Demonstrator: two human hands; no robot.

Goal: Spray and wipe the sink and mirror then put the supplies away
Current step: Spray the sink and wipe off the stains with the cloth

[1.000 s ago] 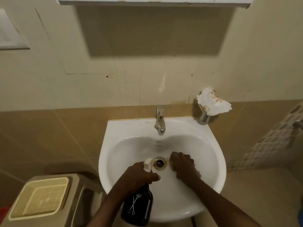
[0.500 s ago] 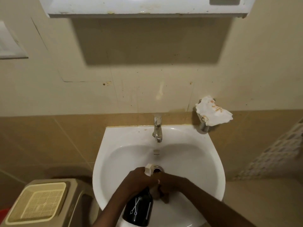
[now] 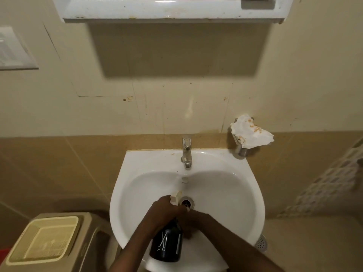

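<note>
The white sink (image 3: 253, 185) hangs on the tiled wall, with a chrome tap (image 3: 186, 152) at its back and a drain (image 3: 187, 202) in the bowl. My left hand (image 3: 167, 211) grips a dark spray bottle (image 3: 167, 246) by its neck; the bottle has a white scissors mark and a white spray head pointing at the drain. My right hand (image 3: 191, 220) is low in the bowl, just right of the bottle and mostly hidden behind my left hand. Whether it holds anything is not visible. The white underside of the mirror cabinet (image 3: 169, 10) runs along the top.
A crumpled, stained white paper (image 3: 251, 132) sits on a metal wall holder right of the tap. A beige plastic stool (image 3: 45, 242) stands on the floor at the lower left. A white wall plate (image 3: 13, 48) is at the left edge. A round floor drain (image 3: 261, 242) lies right of the sink.
My right hand has slid left across the bowl, from right of the drain to beside the bottle under my left hand. The view has tilted up, showing more of the cabinet.
</note>
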